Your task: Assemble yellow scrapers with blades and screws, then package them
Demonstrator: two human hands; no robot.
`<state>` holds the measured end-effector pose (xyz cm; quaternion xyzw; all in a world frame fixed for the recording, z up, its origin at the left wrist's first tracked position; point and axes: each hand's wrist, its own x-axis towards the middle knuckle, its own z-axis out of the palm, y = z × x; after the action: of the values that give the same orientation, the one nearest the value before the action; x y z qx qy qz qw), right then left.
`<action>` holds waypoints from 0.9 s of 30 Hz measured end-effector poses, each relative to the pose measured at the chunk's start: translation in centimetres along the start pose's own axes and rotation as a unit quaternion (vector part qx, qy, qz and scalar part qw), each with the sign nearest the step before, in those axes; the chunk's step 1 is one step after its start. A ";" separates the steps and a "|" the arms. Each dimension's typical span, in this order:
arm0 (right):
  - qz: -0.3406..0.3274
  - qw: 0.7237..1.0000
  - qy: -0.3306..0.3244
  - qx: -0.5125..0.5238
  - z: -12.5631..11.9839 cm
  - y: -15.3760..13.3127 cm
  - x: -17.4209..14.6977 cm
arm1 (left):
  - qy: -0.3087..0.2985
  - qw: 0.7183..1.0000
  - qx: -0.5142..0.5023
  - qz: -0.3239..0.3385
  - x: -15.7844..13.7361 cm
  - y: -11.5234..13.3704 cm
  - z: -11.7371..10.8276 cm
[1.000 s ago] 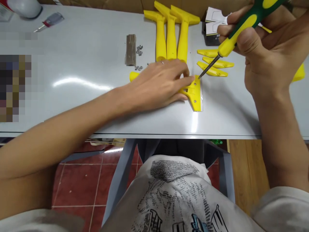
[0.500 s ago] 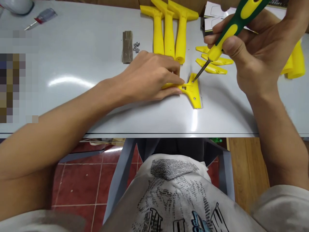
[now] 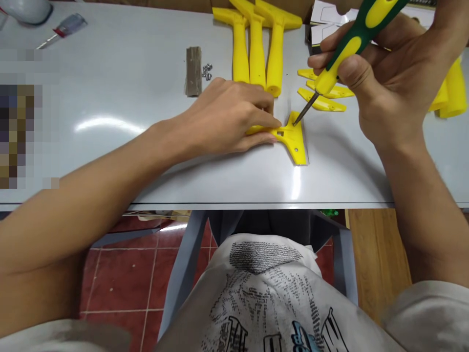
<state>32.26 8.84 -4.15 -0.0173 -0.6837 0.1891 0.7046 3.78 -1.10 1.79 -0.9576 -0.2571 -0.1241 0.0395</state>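
My left hand (image 3: 240, 115) is closed around the handle of a yellow scraper (image 3: 297, 142), pressing it flat on the table. The scraper's wide head points right, with a thin blade along its outer edge. One small screw shows in the near half of the head. My right hand (image 3: 392, 83) grips a green and yellow screwdriver (image 3: 342, 58), tilted down to the left. Its tip meets the far half of the scraper head, where it covers the spot beneath. Several yellow blade covers (image 3: 322, 103) lie just beyond the tip.
Three yellow scraper handles (image 3: 274, 54) lie side by side at the back. Left of them are a stack of blades (image 3: 193, 72) and several small screws (image 3: 207, 72). A clear-handled screwdriver (image 3: 69, 25) lies far left. White boxes (image 3: 324, 34) and more yellow handles (image 3: 454, 93) are at right.
Almost nothing differs. The screwdriver tip stays on the scraper head, and the fingers of my right hand have shifted very slightly on its handle.
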 end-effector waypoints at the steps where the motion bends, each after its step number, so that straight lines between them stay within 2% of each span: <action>1: 0.014 1.000 0.001 -0.013 0.0 -0.2 -0.2 | 0.003 1.000 0.000 0.001 0.0 0.0 0.0; 3: 0.069 0.997 0.008 -0.045 -0.1 -0.6 -0.5 | 0.007 1.000 -0.007 0.001 -0.1 -0.1 0.1; 6: 0.096 0.994 -0.002 -0.054 -0.2 -0.4 -1.0 | 0.008 1.000 -0.009 0.007 -0.1 -0.3 0.2; 11: 0.072 0.996 -0.006 -0.044 -0.2 0.5 -0.9 | -0.004 1.000 -0.005 -0.005 -0.1 -0.2 0.0; 13: 0.060 0.997 -0.025 -0.048 -0.3 -0.1 -0.6 | -0.011 1.000 -0.020 -0.019 -0.1 0.0 -0.1; 17: 0.077 0.992 -0.069 -0.068 -0.7 -1.6 -0.1 | -0.014 0.999 -0.032 -0.034 -0.2 -0.1 0.0; 20: 0.114 0.992 -0.030 -0.053 -0.7 -2.0 -0.2 | -0.003 0.999 -0.033 -0.019 -0.2 -0.5 0.4; 23: 0.154 0.984 -0.001 -0.087 -0.3 -2.2 -0.2 | 0.003 0.999 -0.033 -0.009 -0.1 -0.8 0.5; 27: 0.110 0.990 -0.014 -0.084 -0.4 -2.4 -0.2 | -0.014 1.000 -0.028 -0.003 0.2 -0.6 0.1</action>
<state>33.24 6.69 -3.72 -0.1485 -0.7007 0.2077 0.6662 3.68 -0.49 1.72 -0.9592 -0.2568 -0.1181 0.0091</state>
